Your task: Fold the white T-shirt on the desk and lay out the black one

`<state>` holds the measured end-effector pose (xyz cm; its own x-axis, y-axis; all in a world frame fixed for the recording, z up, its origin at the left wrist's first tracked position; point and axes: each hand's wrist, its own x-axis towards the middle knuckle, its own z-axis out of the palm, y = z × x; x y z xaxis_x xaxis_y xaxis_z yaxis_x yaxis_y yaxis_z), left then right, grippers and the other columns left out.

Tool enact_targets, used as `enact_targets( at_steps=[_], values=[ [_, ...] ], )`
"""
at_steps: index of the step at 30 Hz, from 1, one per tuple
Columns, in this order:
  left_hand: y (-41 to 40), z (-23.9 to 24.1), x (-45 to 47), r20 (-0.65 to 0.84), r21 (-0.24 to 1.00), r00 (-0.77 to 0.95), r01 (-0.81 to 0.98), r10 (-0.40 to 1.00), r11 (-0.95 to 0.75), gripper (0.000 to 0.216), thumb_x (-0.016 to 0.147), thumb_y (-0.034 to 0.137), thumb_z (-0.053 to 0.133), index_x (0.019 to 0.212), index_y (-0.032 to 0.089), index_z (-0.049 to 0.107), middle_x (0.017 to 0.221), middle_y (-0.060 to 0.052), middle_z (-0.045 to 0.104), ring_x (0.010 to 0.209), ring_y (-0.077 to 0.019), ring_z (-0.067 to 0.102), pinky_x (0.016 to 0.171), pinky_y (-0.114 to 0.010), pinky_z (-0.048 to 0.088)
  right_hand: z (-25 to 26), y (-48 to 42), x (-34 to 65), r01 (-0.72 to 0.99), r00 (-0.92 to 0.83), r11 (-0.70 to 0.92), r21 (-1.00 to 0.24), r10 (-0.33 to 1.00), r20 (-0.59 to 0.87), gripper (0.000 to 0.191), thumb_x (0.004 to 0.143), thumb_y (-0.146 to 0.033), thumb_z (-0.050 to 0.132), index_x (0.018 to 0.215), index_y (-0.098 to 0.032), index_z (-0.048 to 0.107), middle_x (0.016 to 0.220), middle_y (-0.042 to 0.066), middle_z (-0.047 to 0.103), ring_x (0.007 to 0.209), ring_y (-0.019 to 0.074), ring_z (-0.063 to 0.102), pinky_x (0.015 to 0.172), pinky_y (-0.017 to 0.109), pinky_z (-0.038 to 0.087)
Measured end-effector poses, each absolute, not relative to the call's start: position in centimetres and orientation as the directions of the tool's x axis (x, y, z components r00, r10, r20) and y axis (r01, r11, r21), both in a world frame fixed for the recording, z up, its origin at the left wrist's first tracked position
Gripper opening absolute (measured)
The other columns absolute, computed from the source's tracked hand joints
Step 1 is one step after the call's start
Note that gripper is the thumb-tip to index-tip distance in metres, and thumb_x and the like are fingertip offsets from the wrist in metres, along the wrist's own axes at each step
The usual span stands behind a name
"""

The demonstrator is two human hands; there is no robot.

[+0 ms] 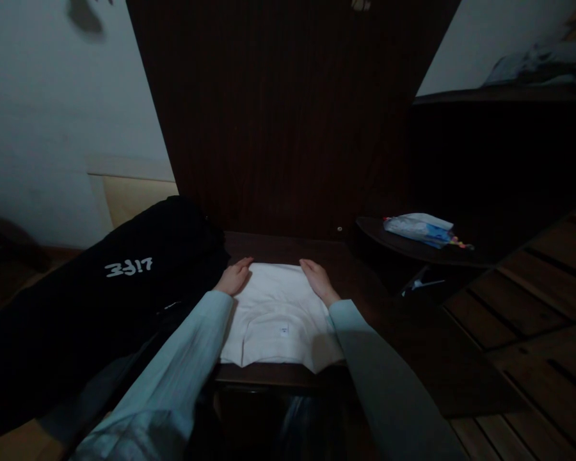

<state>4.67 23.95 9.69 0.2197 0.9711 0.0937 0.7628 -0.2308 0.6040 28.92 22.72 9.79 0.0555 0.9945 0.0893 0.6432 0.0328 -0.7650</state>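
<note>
A white T-shirt [273, 301], folded into a compact shape, lies on the dark wooden desktop [360, 282]. Its neckline and small label face me at the near side, and the lower edge reaches close to the front of the desk. My left hand [235, 276] rests along the shirt's left edge with its fingers stretched out. Along the opposite edge lies my right hand [317, 280], fingers extended toward the far corner. Both hands touch the cloth at its sides; light blue-green sleeves cover my forearms.
To the left, a black garment [110, 288] with white lettering is draped over something hidden. A tall dark panel [288, 128] stands behind the desktop. On the right, a curved shelf [480, 256] bears a white and blue plastic packet [420, 229]. Wooden slats [552, 333] lie beyond it.
</note>
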Motion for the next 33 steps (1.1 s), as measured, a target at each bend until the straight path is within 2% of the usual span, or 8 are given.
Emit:
enact_targets(
  at_steps=[4, 9, 14, 17, 20, 25, 28, 33],
  values=[
    [24.7, 8.3, 3.4, 0.203, 0.864, 0.03, 0.464, 0.979, -0.194, 0.047, 0.074, 0.018, 0.027, 0.113, 0.009, 0.053, 0.12, -0.009, 0.056, 0.109, -0.0156, 0.052, 0.095, -0.027, 0.04, 8.6, 23.5, 30.7, 0.365, 0.234, 0.08, -0.928, 0.956, 0.174, 0.037, 0.079, -0.037, 0.039, 0.094, -0.014, 0.063, 0.106, 0.011, 0.063, 0.098, 0.0181, 0.057, 0.083, 0.029, 0.043],
    [25.2, 8.4, 1.5, 0.145, 0.925, -0.271, 0.378, 0.952, -0.034, 0.034, 0.072, 0.021, 0.036, 0.094, 0.011, 0.06, 0.095, -0.01, 0.066, 0.077, -0.0171, 0.064, 0.07, -0.028, 0.05, 8.4, 24.0, 35.2, 0.233, 0.446, -0.028, -0.972, 0.891, 0.082, 0.029, 0.067, -0.039, 0.051, 0.076, -0.014, 0.062, 0.077, 0.008, 0.066, 0.065, 0.015, 0.06, 0.057, 0.024, 0.044],
    [24.8, 8.7, 0.0, 0.13, 0.778, -0.093, 0.627, 0.987, -0.043, 0.013, 0.062, 0.024, 0.056, 0.068, 0.018, 0.065, 0.077, -0.004, 0.069, 0.076, -0.0191, 0.063, 0.071, -0.026, 0.047, 9.0, 23.2, 36.5, 0.377, 0.408, -0.014, -0.926, 0.9, 0.152, 0.025, 0.06, -0.042, 0.059, 0.056, -0.017, 0.059, 0.053, 0.002, 0.058, 0.052, 0.0131, 0.051, 0.053, 0.024, 0.037],
    [24.8, 8.6, 0.1, 0.129, 0.756, -0.004, 0.648, 0.992, -0.095, 0.016, 0.064, 0.027, 0.056, 0.071, 0.018, 0.067, 0.078, -0.004, 0.069, 0.076, -0.0189, 0.062, 0.072, -0.025, 0.046, 9.2, 22.5, 35.5, 0.643, 0.272, -0.04, -0.765, 0.945, 0.18, 0.033, 0.063, -0.048, 0.056, 0.049, -0.019, 0.057, 0.052, 0.002, 0.057, 0.054, 0.0147, 0.051, 0.055, 0.025, 0.035],
    [25.1, 8.3, 0.3, 0.139, 0.752, 0.043, 0.645, 0.989, -0.134, 0.019, 0.063, 0.027, 0.056, 0.075, 0.017, 0.067, 0.081, -0.004, 0.069, 0.079, -0.0189, 0.061, 0.073, -0.025, 0.045, 9.1, 22.2, 34.6, 0.753, 0.229, -0.086, -0.653, 0.964, 0.136, 0.033, 0.063, -0.049, 0.055, 0.049, -0.02, 0.058, 0.056, 0.003, 0.059, 0.057, 0.0159, 0.053, 0.056, 0.025, 0.034],
    [25.1, 8.3, 0.6, 0.124, 0.663, 0.067, 0.737, 0.99, -0.133, 0.022, 0.059, 0.023, 0.058, 0.078, 0.016, 0.065, 0.082, -0.005, 0.064, 0.072, -0.0177, 0.059, 0.065, -0.025, 0.045, 9.3, 22.1, 33.8, 0.677, 0.216, -0.002, -0.736, 0.956, 0.197, 0.022, 0.06, -0.041, 0.057, 0.058, -0.019, 0.059, 0.059, 0.001, 0.057, 0.056, 0.0127, 0.05, 0.055, 0.023, 0.034],
    [24.9, 8.6, 1.0, 0.146, 0.608, 0.048, 0.783, 0.988, -0.128, 0.017, 0.058, 0.021, 0.057, 0.073, 0.016, 0.062, 0.078, -0.004, 0.061, 0.068, -0.0166, 0.056, 0.062, -0.024, 0.043, 9.7, 22.0, 33.5, 0.577, 0.179, -0.003, -0.817, 0.976, 0.122, 0.026, 0.055, -0.043, 0.059, 0.053, -0.018, 0.055, 0.054, -0.001, 0.052, 0.053, 0.0108, 0.045, 0.054, 0.023, 0.033],
    [24.1, 9.3, 1.8, 0.314, 0.659, 0.074, 0.701, 0.946, -0.274, 0.011, 0.061, 0.022, 0.052, 0.069, 0.017, 0.056, 0.074, -0.002, 0.059, 0.068, -0.0144, 0.053, 0.063, -0.023, 0.041, 10.1, 21.7, 33.2, 0.477, 0.154, -0.001, -0.879, 0.985, 0.082, 0.031, 0.05, -0.047, 0.061, 0.051, -0.018, 0.05, 0.05, -0.004, 0.045, 0.051, 0.0093, 0.039, 0.052, 0.023, 0.029]
  ],
)
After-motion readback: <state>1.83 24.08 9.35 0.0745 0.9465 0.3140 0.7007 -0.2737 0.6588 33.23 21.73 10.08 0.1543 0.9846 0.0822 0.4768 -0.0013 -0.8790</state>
